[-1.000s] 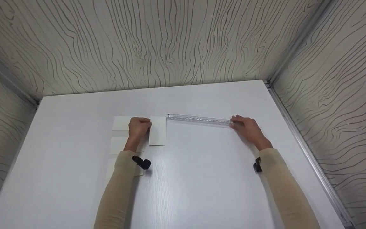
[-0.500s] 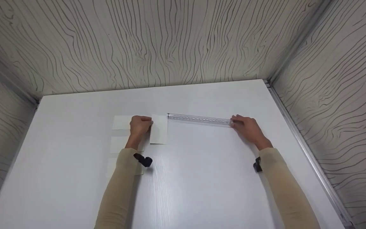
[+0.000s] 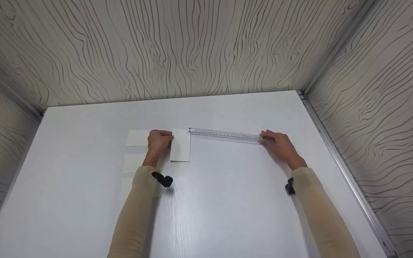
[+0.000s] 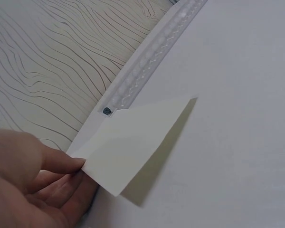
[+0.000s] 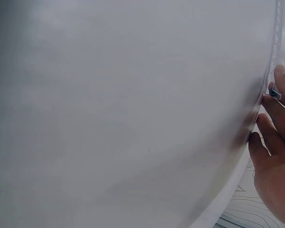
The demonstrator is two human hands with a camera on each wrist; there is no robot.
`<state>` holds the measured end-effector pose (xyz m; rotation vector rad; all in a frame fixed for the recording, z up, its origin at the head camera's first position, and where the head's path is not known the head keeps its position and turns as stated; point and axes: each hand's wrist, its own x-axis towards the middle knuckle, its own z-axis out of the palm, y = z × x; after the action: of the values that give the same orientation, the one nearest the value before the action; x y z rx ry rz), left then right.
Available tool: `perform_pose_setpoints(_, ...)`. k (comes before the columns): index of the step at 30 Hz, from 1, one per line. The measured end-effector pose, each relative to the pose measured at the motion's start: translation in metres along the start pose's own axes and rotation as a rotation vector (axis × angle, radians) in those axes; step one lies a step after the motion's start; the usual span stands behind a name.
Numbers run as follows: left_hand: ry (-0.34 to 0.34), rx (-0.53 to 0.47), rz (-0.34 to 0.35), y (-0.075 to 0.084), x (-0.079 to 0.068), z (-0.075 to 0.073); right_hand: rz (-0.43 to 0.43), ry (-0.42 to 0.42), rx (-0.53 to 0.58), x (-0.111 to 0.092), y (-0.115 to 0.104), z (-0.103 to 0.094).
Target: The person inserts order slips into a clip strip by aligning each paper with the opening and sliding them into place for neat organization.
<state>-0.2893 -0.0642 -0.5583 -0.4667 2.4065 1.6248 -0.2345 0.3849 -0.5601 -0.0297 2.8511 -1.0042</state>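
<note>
In the head view my left hand (image 3: 159, 141) pinches the left edge of a small cream paper sheet (image 3: 180, 147) between thumb and fingers. The left wrist view has the same sheet (image 4: 130, 142) tilted, one edge raised above a darker area beneath; whether that is shadow or a second layer I cannot tell. Beside the sheet's upper right corner lies one end of a clear plastic ruler (image 3: 224, 135), slanting slightly down to the right. My right hand (image 3: 280, 145) holds the ruler's far right end. In the right wrist view, thumb and fingers (image 5: 270, 135) meet at that end.
Left of the held sheet, several similar paper pieces lie in a column: a top one (image 3: 136, 138), a middle one (image 3: 134, 163) and a lower one (image 3: 127, 188), partly under my left arm. The white table (image 3: 228, 208) meets wood-patterned panels (image 3: 192, 53) behind and at the sides.
My left hand and the pinched sheet have shifted slightly right and away from me, so the sheet's corner now meets the ruler's left end. The right hand and ruler stay nearly still.
</note>
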Motion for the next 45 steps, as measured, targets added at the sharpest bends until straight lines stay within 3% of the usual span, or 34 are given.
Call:
perform_pose_setpoints(10,-0.010,-0.003,0.012,-0.001,0.002,0.000,-0.027,0.011,-0.020,0.002,0.001,0.002)
perform_pose_setpoints(23,-0.010,0.023,0.011,0.004,0.002,0.009,0.016,0.008,-0.019,-0.003,0.001,0.001)
perform_pose_setpoints(45,0.002,0.026,0.017,0.006,-0.001,0.012,-0.028,0.015,-0.036,0.003,0.005,0.000)
